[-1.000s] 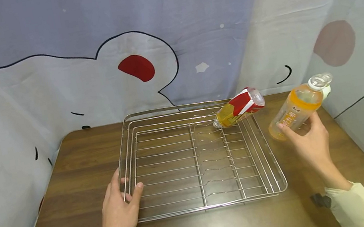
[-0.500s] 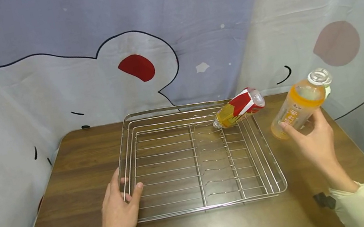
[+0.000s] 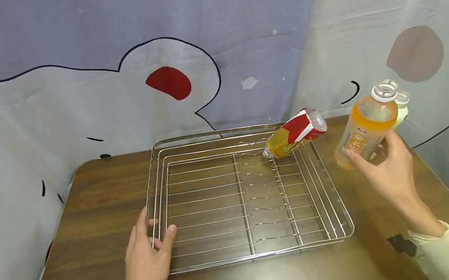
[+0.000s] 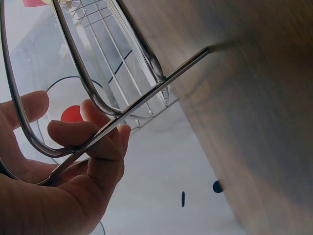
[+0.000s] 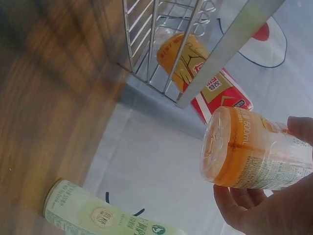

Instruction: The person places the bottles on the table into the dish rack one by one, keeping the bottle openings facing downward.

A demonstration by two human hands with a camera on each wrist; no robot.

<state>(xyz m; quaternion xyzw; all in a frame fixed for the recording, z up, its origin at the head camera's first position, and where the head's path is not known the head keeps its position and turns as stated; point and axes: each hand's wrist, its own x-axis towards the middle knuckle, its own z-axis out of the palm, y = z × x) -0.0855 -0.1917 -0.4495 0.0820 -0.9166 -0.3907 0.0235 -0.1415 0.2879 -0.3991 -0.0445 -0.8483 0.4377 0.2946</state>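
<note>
My left hand (image 3: 147, 253) grips the left side of a metal wire dish rack (image 3: 254, 256); in the left wrist view its fingers (image 4: 105, 149) curl round the wires. In my right hand (image 3: 388, 173), between thumb and fingers, is a clear plastic bottle (image 3: 367, 122) with an orange label band and an uncapped-looking neck. It tilts neck-up, to the right of the rack, and its base is off the table in the right wrist view. A red and yellow bottle (image 3: 295, 132) lies slanted, neck down, in the rack's back right corner.
Behind the held bottle stands a pale green bottle (image 5: 98, 210), mostly hidden in the head view. The brown wooden table (image 3: 86, 224) meets a patterned curtain (image 3: 111, 110) at its back and sides. A dark cable (image 3: 448, 128) hangs along the curtain at right.
The bottle in my right hand has tipped somewhat more upright, its neck shifting up and left, while the hand moved slightly right. My left hand and the rack stay put.
</note>
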